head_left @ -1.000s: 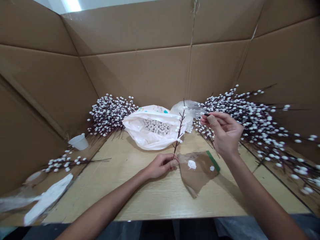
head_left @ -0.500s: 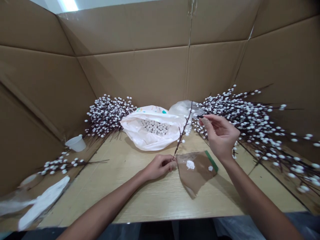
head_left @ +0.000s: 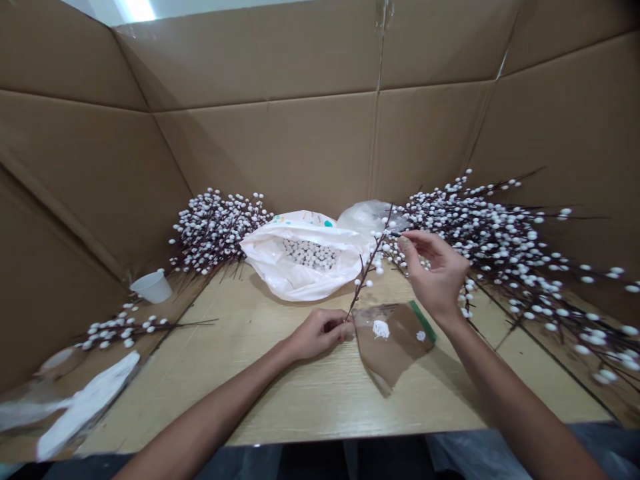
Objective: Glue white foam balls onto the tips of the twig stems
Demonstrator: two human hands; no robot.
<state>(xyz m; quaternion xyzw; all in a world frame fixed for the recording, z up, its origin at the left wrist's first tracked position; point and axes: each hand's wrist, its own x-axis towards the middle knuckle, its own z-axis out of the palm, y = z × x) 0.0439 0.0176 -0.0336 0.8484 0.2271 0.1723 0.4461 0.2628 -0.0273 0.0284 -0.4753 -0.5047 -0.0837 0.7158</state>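
Near the table's middle, my left hand [head_left: 320,333] is closed around the lower end of a dark artificial berry stem [head_left: 367,268], which tilts up to the right and bears several white berries. My right hand [head_left: 436,272] pinches a thin dark stick [head_left: 395,234] whose left tip is at the stem's upper part; whether they touch I cannot tell. Just below and between the hands lies a brown cardboard piece [head_left: 395,360] with two blobs of white paste [head_left: 381,329] and a green edge. Behind the stem sits an open white bag [head_left: 285,285] of white berries [head_left: 310,255].
Finished berry stems are heaped at the right [head_left: 500,233] and back left [head_left: 215,230]. On the left are a plastic cup [head_left: 152,287], a small berry stem [head_left: 125,327] and a white flat item [head_left: 90,407]. Cardboard walls [head_left: 320,147] enclose the table [head_left: 280,413].
My right hand has moved slightly left with the dark stick, bringing its tip to the stem. The stem's top leans a little further right. My left hand stays in place.
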